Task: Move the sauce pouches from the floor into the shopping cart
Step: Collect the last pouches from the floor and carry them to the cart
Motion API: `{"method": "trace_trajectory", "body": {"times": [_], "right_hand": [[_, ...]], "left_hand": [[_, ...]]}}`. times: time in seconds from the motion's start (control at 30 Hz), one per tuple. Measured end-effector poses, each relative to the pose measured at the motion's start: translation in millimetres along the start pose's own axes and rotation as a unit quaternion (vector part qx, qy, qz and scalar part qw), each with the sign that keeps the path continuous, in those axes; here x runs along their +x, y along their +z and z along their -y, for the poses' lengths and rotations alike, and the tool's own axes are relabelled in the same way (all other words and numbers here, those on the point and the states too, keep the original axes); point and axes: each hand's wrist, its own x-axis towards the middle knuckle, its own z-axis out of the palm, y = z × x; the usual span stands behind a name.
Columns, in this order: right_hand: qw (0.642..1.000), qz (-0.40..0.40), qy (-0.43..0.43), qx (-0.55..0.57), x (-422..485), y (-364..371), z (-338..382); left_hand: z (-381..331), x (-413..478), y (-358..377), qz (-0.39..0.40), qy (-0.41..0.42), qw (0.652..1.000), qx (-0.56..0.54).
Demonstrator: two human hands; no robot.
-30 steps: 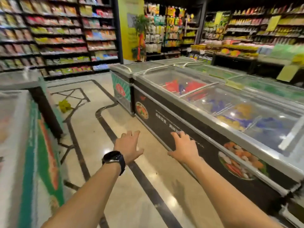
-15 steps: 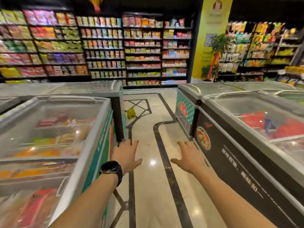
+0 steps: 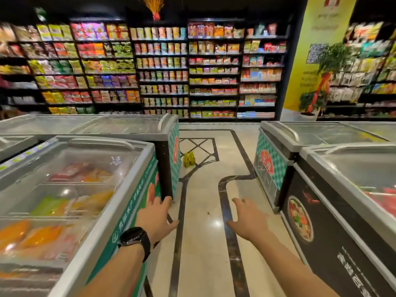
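A small pile of yellow-green sauce pouches lies on the tiled floor far ahead, beside the end of the left freezer row. My left hand, with a black watch on the wrist, is stretched forward, fingers apart, holding nothing. My right hand reaches forward at the same height, also spread and empty. Both hands are well short of the pouches. No shopping cart is in view.
Glass-topped chest freezers line both sides: a green-fronted one at the left, a black-fronted one at the right. A floor aisle runs between them. Stocked shelves stand at the back; a yellow banner and potted plant back right.
The view has swung left, from the right freezers to the aisle between both rows. The pouches now sit near the centre ahead. Both hands stay spread and empty.
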Motion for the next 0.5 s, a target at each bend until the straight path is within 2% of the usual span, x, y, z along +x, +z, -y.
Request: {"method": "trace_trajectory", "body": {"times": [0.2, 0.5], "right_hand": [[1.0, 0.007, -0.018, -0.018, 134.3, 1.3, 11.1], [1.0, -0.004, 0.021, 0.018, 328.9, -28.7, 12.7]], "left_hand": [[14.4, 136.8, 7.9, 0.001, -0.012, 1.0, 0.012], [9.3, 345.3, 2.5, 0.024, 0.032, 0.999, 0.014]]}}
